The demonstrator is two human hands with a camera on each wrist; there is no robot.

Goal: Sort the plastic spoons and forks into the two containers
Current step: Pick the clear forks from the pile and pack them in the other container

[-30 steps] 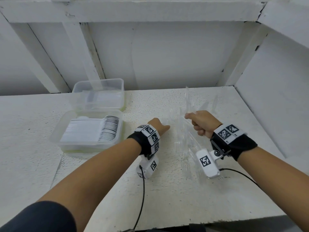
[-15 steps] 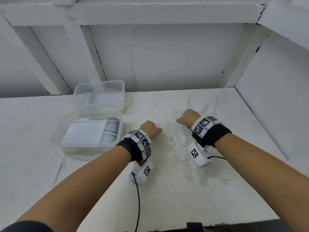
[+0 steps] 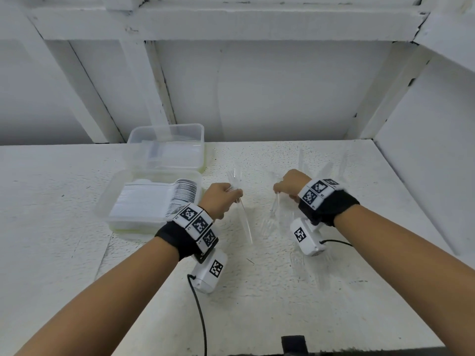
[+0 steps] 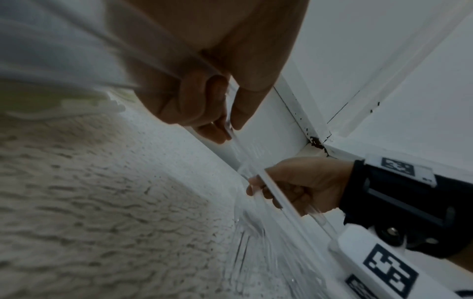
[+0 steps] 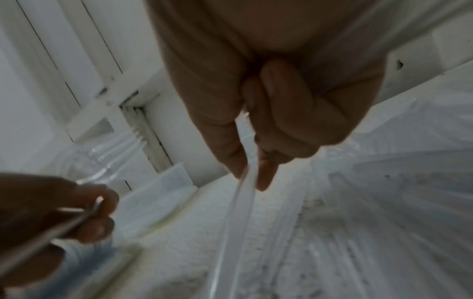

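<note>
Now your two hands have moved apart, and each one has its own clear plastic piece. A second ago your right hand was up high with a fistful of clear cutlery, and your left hand was low on the counter with nothing I could see in it. At this moment your left hand is curled around a small bunch of clear forks in the middle of the frame; the prongs stick up and the handles hang down. Your right hand pinches one thin clear handle between thumb and finger. I cannot tell if that one is a fork or a spoon.

More clear pieces lie on the counter under your right wrist, so there is more to sort.

The two containers sit at the left of the frame. The near one holds a neat row of white spoons. The far one holds clear pieces.

I think this means the forks in your left hand are ready to go to the far container.
</note>
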